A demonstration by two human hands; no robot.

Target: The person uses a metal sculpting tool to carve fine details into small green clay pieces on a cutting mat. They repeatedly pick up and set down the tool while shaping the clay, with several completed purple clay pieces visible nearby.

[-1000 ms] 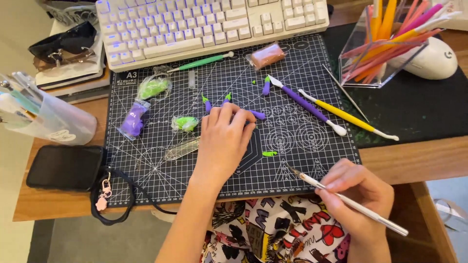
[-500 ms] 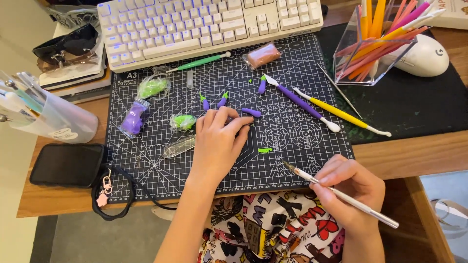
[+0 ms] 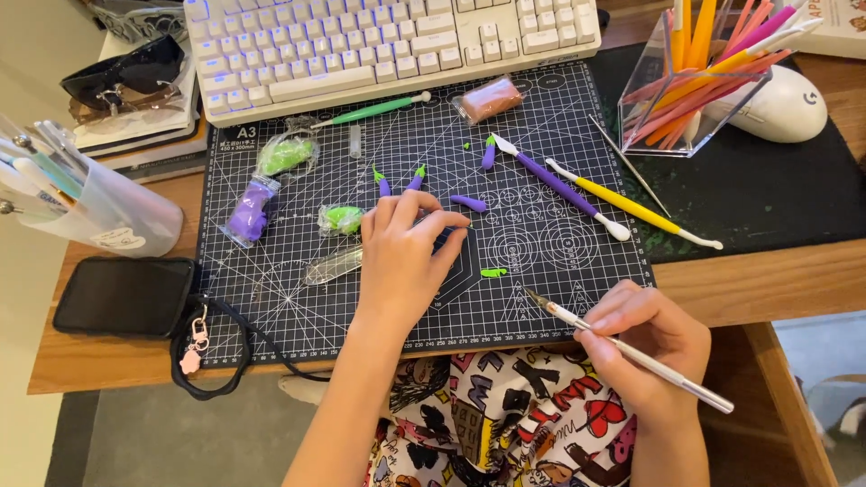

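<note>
My left hand rests palm down on the black gridded cutting mat, fingers spread and pressing on the mat near small purple clay pieces with green tips. A purple clay roll lies just beyond my fingertips. My right hand hovers at the mat's front edge, gripping a thin silver craft knife with its blade pointing up-left. A small green clay scrap lies between the two hands.
Wrapped green, purple and pink clay lie on the mat, with purple, yellow and green sculpting tools. A keyboard, tool holder, mouse, phone and pen cup surround it.
The view has shifted slightly. My left hand stays on the mat with fingers shifting a little; my right hand keeps the knife in much the same place.
</note>
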